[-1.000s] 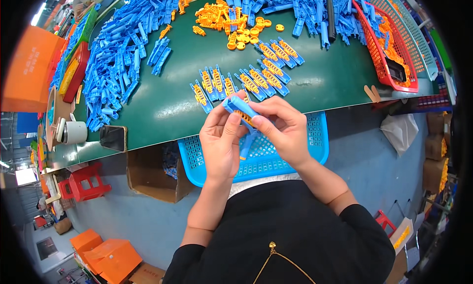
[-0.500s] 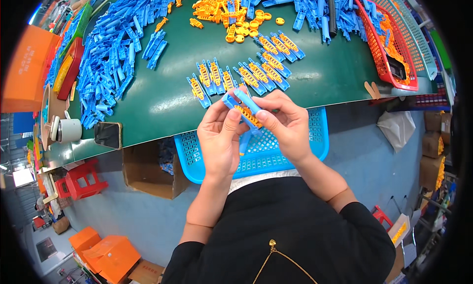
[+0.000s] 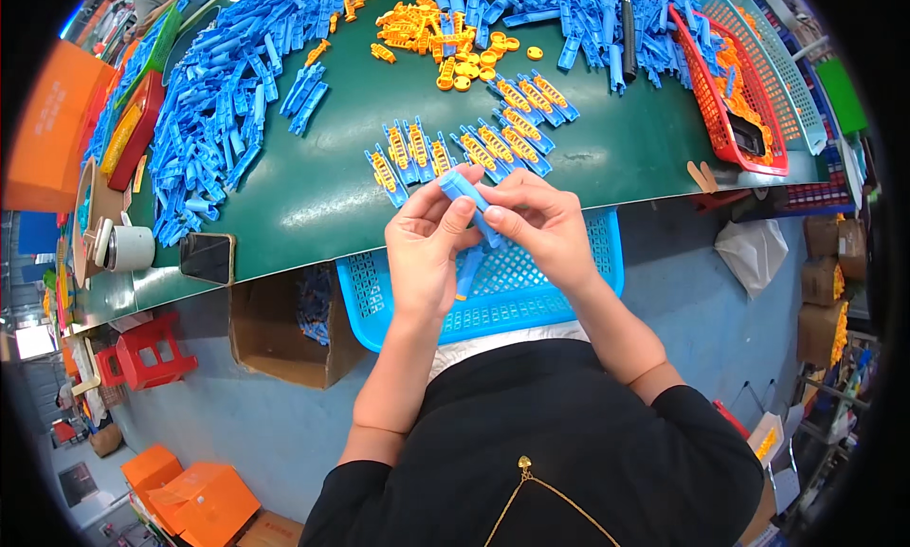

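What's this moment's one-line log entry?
left hand: holding blue piece | right hand: holding same piece | beneath: blue basket | ahead: blue-orange pieces on green table

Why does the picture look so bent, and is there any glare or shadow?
Head view: the fisheye lens gently curves the near edge of the green table and leaves black corners; head view: pale glare lies on the tabletop's left part; head view: the floor darkens beneath the table; head view: small things along the left rim are hard to make out.
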Demonstrator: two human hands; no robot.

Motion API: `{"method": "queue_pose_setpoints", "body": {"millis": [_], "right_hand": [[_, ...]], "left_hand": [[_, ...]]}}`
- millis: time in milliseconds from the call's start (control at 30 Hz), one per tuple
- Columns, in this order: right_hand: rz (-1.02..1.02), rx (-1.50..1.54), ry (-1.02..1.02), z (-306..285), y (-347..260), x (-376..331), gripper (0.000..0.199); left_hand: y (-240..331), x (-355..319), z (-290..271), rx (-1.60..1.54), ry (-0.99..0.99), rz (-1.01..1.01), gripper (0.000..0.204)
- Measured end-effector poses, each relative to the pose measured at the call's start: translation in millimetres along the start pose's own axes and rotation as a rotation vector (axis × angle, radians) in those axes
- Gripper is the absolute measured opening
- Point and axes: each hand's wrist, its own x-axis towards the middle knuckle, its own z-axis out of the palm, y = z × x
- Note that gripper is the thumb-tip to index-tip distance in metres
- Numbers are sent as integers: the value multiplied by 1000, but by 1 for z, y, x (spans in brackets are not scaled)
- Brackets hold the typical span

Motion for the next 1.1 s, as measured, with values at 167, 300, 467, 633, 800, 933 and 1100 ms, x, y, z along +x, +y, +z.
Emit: {"method": "queue_pose_setpoints", "body": {"millis": [167, 300, 467, 633, 800, 933, 1100], "right_hand": [[-220, -345, 40, 23, -17, -4, 32], [-439, -467, 232, 25, -3, -8, 33], [-474, -528, 57, 17, -9, 0, 32], [-140, -12, 70, 14, -10, 1, 30], [-142, 4, 32, 12, -17, 0, 31], [-265, -255, -3, 10, -20, -1, 34], [-235, -137, 39, 14, -20, -4, 34]], "left_hand": [[-15, 1, -17, -279, -42, 25, 28], [-22, -8, -8, -377, -81, 95, 31], [-21, -5, -15, -340, -93, 210, 30], [-13, -8, -16, -214, -108, 424, 32], [-12, -14, -17, -36, -65, 376, 26], [-10, -12, -15, -23, -107, 468, 28], [-10, -9, -17, 65, -147, 554, 28]]}}
